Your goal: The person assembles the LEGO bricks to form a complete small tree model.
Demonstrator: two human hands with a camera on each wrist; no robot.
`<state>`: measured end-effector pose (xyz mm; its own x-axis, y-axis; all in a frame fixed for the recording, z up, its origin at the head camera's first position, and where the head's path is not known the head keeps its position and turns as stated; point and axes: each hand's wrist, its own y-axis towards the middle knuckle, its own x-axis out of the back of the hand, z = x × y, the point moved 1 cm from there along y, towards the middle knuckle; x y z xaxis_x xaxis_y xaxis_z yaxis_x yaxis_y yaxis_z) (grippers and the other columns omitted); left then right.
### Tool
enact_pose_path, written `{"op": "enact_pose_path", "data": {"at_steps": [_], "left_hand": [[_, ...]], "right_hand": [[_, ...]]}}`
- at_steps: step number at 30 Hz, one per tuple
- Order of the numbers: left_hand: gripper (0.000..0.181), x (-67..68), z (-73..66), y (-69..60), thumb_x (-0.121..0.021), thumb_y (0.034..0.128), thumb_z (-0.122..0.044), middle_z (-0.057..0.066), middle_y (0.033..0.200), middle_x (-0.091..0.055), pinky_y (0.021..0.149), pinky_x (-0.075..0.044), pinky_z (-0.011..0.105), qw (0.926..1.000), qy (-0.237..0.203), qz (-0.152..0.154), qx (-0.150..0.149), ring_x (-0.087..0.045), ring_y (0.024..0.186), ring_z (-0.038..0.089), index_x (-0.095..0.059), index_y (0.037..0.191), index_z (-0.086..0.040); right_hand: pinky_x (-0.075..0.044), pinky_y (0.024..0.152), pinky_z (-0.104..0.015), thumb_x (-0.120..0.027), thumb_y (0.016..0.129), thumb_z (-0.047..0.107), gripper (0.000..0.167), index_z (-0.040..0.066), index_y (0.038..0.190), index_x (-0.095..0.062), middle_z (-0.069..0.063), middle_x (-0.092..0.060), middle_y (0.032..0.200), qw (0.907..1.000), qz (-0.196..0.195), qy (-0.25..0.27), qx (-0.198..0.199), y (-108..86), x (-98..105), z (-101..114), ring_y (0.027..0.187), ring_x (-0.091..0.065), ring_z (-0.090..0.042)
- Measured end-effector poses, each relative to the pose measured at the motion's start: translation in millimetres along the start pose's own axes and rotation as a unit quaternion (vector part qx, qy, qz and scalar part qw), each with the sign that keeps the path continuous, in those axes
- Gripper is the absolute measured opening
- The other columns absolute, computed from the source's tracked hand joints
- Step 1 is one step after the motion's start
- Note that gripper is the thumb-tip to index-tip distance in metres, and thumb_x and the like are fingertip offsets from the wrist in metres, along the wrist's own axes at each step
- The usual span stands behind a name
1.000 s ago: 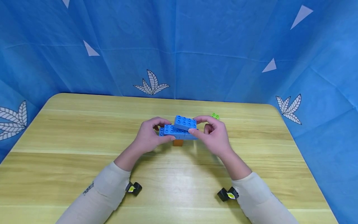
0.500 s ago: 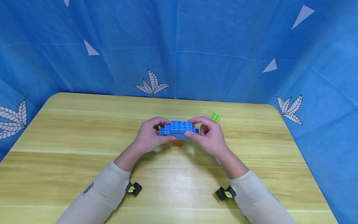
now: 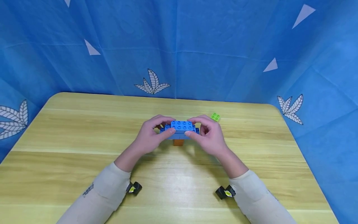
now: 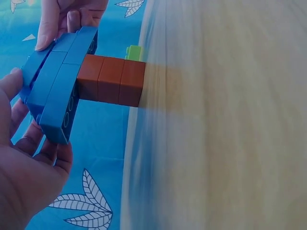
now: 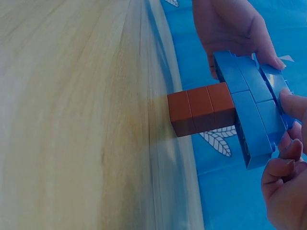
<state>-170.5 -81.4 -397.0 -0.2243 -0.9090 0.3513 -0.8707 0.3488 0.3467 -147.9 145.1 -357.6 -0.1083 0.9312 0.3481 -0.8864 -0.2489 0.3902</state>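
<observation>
A top blue building brick sits over two wider layers of blue bricks. These rest on a column of brown bricks standing on the table. My left hand holds the left end of the top brick between thumb and fingers. At its right end, my right hand pinches the same brick. Both wrist views show a narrow, uneven gap under the top brick. The far-side fingertips are partly hidden behind the bricks in the head view.
A lime green brick with studs up lies on the table beyond my right hand. The wooden table ends at a blue curtain printed with leaves and triangles.
The top blue brick was brought left and down, levelling over the lower layers. My left hand has moved its thumb and fingers up from the lower bricks to the top one.
</observation>
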Motion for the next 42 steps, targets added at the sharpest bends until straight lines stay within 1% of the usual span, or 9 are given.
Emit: {"op": "enact_pose_path", "data": {"at_steps": [5,7,12,17,23,29,32,37,42], "left_hand": [[0.029,-2.4,-3.2,0.4,-0.070,0.0956,-0.017,-0.001,0.109,-0.066,0.081,-0.049,0.043,0.9998,0.008,0.000,-0.016,-0.056,0.095,0.018,-0.068,0.123,-0.009],[0.028,-3.6,-5.0,-0.4,-0.069,0.0968,-0.016,0.000,0.107,-0.066,0.080,-0.049,0.043,0.9998,0.015,0.002,-0.016,-0.056,0.094,0.018,-0.067,0.124,-0.008],[0.030,-6.0,-9.2,-3.1,-0.063,0.1010,-0.020,0.002,0.107,-0.066,0.078,-0.048,0.039,0.9996,0.026,0.011,0.005,-0.055,0.092,0.019,-0.062,0.128,-0.007],[0.032,-7.2,-9.2,-4.1,-0.059,0.1030,-0.021,0.004,0.116,-0.065,0.085,-0.050,0.038,0.9992,0.025,0.026,0.018,-0.058,0.098,0.019,-0.058,0.132,-0.007],[0.046,-5.8,-5.7,-3.6,-0.069,0.0958,-0.010,0.003,0.133,-0.060,0.093,-0.050,0.033,0.9987,0.008,0.048,0.013,-0.060,0.111,0.016,-0.053,0.140,-0.008],[0.055,-4.9,-7.9,-0.7,-0.074,0.0891,-0.002,0.007,0.136,-0.058,0.095,-0.049,0.029,0.9982,-0.025,0.055,0.010,-0.060,0.117,0.017,-0.052,0.139,-0.002],[0.053,-4.5,-9.3,-0.5,-0.074,0.0888,-0.003,0.006,0.133,-0.060,0.094,-0.049,0.029,0.9982,-0.018,0.056,0.011,-0.061,0.114,0.017,-0.054,0.137,-0.002],[0.041,-3.1,-10.4,-0.3,-0.073,0.0924,-0.011,0.000,0.125,-0.063,0.092,-0.051,0.033,0.9987,0.000,0.051,0.007,-0.062,0.107,0.015,-0.062,0.131,-0.008],[0.035,-3.3,-9.5,-0.2,-0.071,0.0950,-0.017,-0.002,0.124,-0.062,0.091,-0.051,0.038,0.9991,0.017,0.040,-0.003,-0.059,0.107,0.015,-0.065,0.129,-0.009]], "right_hand": [[-0.029,0.045,-0.023,-0.079,0.081,-0.007,0.028,-0.006,0.108,-0.071,-0.014,-0.065,0.099,0.9997,-0.004,-0.012,0.023,-0.1,0,-1,0.050,-0.037,-0.021],[-0.029,0.045,-0.023,-0.078,0.082,-0.008,0.028,-0.006,0.109,-0.071,-0.015,-0.065,0.099,0.9993,-0.004,-0.016,0.032,-0.6,-1,-2,0.050,-0.037,-0.022],[-0.030,0.046,-0.024,-0.078,0.081,-0.008,0.028,-0.007,0.109,-0.070,-0.016,-0.064,0.095,0.9986,-0.008,-0.018,0.049,-2.4,-2,-3,0.050,-0.038,-0.023],[-0.031,0.046,-0.024,-0.077,0.081,-0.010,0.031,-0.007,0.110,-0.070,-0.015,-0.064,0.096,0.9983,-0.011,-0.018,0.054,-3.9,-3,-11,0.051,-0.039,-0.022],[-0.031,0.045,-0.024,-0.080,0.080,-0.008,0.038,0.000,0.116,-0.071,-0.009,-0.066,0.103,0.9981,-0.016,-0.007,0.059,-6.5,-3,-43,0.052,-0.039,-0.019],[-0.031,0.045,-0.025,-0.082,0.081,-0.002,0.038,0.004,0.117,-0.072,-0.003,-0.066,0.104,0.9972,-0.018,-0.001,0.073,-6.6,-1,-46,0.052,-0.039,-0.015],[-0.031,0.045,-0.025,-0.081,0.082,-0.001,0.037,0.002,0.117,-0.072,-0.003,-0.066,0.104,0.9974,-0.013,-0.002,0.072,-6.5,0,-45,0.052,-0.039,-0.015],[-0.031,0.045,-0.025,-0.080,0.082,-0.002,0.037,0.003,0.117,-0.072,-0.003,-0.066,0.105,0.9978,-0.007,0.004,0.066,-6.3,1,-46,0.052,-0.039,-0.016],[-0.031,0.045,-0.025,-0.079,0.082,-0.006,0.037,0.003,0.118,-0.072,-0.006,-0.066,0.105,0.9986,-0.004,0.007,0.053,-5.3,0,-46,0.051,-0.038,-0.018]]}}
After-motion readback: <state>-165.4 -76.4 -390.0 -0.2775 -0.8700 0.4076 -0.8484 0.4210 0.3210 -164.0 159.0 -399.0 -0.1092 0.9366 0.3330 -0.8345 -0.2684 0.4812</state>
